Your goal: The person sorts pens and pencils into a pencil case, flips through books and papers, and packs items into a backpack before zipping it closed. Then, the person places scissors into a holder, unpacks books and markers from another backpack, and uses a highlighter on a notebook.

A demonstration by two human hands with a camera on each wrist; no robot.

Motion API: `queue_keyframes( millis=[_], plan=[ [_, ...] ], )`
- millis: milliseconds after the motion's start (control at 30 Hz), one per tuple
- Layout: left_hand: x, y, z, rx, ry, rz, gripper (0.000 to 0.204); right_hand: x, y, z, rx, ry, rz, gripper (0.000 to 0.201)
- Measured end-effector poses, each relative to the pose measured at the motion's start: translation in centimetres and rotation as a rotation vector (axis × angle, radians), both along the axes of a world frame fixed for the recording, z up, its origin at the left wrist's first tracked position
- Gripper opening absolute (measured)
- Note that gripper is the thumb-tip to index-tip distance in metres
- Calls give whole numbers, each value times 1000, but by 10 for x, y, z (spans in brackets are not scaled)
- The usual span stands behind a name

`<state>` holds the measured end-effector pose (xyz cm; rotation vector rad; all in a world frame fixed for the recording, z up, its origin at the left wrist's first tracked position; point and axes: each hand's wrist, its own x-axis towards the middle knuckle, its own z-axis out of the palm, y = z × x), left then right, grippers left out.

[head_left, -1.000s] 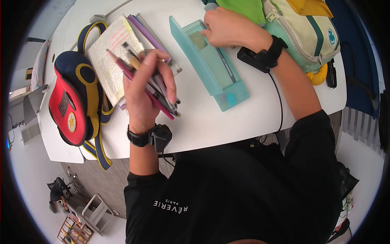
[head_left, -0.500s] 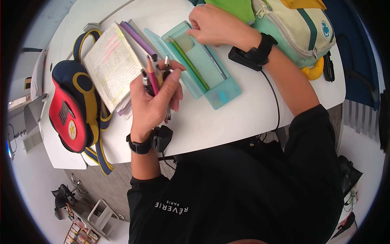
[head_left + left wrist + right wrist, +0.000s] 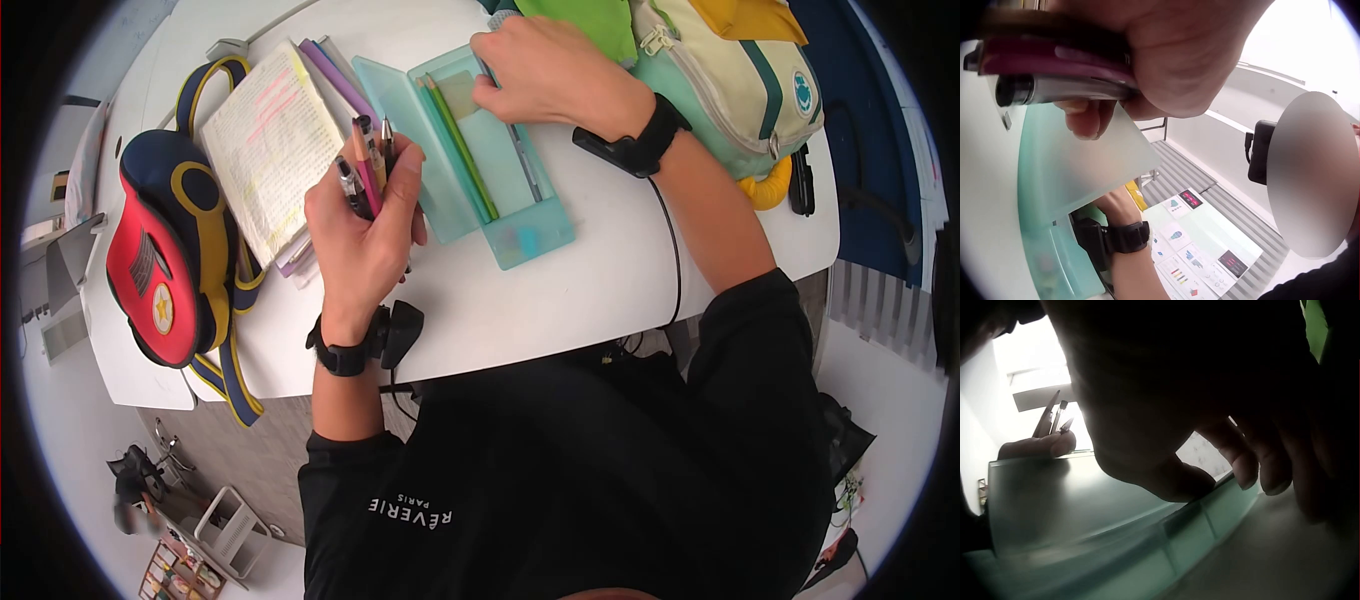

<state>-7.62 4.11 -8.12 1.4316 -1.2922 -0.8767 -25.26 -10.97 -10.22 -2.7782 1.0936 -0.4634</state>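
Note:
My left hand (image 3: pixel 365 235) grips a bundle of pens and pencils, among them a pink-barrelled pencil (image 3: pixel 366 175) and a clear pen with a black end (image 3: pixel 350 180). Beside it lies the translucent teal pencil case (image 3: pixel 555 232), its lid (image 3: pixel 440 215) folded out toward that hand. Two green pencils (image 3: pixel 462 150) and a grey pen (image 3: pixel 523 165) lie inside the case. At the far right of the case, my right hand (image 3: pixel 555 75) holds the rim, thumb (image 3: pixel 1191 481) at the inner side and fingers (image 3: pixel 1272 475) outside.
An open book (image 3: pixel 270 150) with highlighted lines lies on a stack of books at left. A red and navy bag (image 3: pixel 165 260) with yellow-edged straps sits beyond it. On the right stand a cream and mint backpack (image 3: pixel 720 95) and a black cable (image 3: pixel 678 250).
The green pencils, absent from the case at first, now lie in it. My left hand has turned its bundle upright beside the lid. My right hand stays at the far right of the case.

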Motion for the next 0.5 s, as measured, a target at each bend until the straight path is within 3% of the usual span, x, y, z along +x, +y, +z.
queue_keyframes(
  millis=[367, 433, 500],
  plan=[
    [1, -5, -3, -57, -26, 84, 11, 2, -3, 18, 62, -27, -29, 23],
    [0, -5, -4, -51, -13, 82, 11, 4, -1, 31, 248, -123, -41, 25],
    [-1, -4, -3, -51, 16, 88, 11, 3, -1, 35, 260, -109, -37, 25]
  ],
)
